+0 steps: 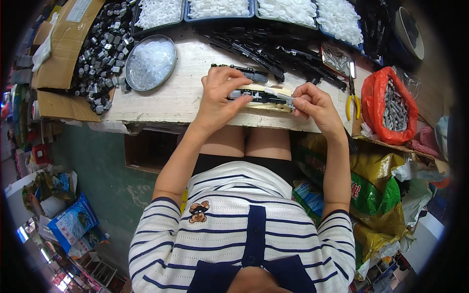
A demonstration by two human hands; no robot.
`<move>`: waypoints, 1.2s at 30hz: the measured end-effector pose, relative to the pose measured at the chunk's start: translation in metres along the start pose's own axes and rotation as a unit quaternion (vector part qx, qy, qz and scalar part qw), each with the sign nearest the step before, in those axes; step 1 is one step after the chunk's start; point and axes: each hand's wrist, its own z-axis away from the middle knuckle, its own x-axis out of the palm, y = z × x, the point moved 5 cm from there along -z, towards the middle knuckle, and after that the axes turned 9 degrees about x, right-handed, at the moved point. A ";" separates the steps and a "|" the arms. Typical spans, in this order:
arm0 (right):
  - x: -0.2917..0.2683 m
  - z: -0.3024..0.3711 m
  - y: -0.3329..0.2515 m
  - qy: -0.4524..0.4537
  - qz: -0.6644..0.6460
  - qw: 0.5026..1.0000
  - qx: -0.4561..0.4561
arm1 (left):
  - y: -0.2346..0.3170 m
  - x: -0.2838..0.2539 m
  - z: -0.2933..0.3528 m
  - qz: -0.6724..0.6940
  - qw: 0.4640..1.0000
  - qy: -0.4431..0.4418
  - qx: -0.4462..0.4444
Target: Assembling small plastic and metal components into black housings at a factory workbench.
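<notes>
A long black plastic part [266, 96] lies across the near edge of the bench in a cream-coloured holder [271, 107], with grey and white bits along it. At its left end, my left hand [220, 95] is closed, thumb and fingers gripping either side of the part. My right hand [317, 108] pinches a small whitish-grey plastic piece [286, 98] at the right end. Its fingertips cover part of that piece, so its full shape is hidden. Just behind the holder lies another black and grey strip-like part [251, 73].
Several trays of white plastic parts [220, 9] line the back, before them a heap of long black parts [273, 49]. To the left are a round dish of clear pieces [151, 63] and a cardboard box [61, 63]. Yellow-handled pliers [352, 105] and a red bag of grey pieces [371, 107] are right.
</notes>
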 end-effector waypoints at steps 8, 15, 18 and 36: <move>0.000 -0.005 -0.001 -0.007 0.056 0.997 0.043 | 0.002 0.022 0.003 -0.041 0.998 -0.022 -0.042; 0.001 -0.008 -0.003 -0.010 0.060 0.997 0.036 | 0.001 0.023 0.002 -0.033 0.997 -0.036 -0.064; 0.003 -0.009 -0.002 -0.012 0.062 0.997 0.040 | 0.000 0.023 0.003 -0.022 0.996 -0.035 -0.073; 0.014 -0.013 -0.007 0.017 0.095 0.994 0.041 | -0.001 0.024 0.005 -0.021 0.997 -0.020 -0.074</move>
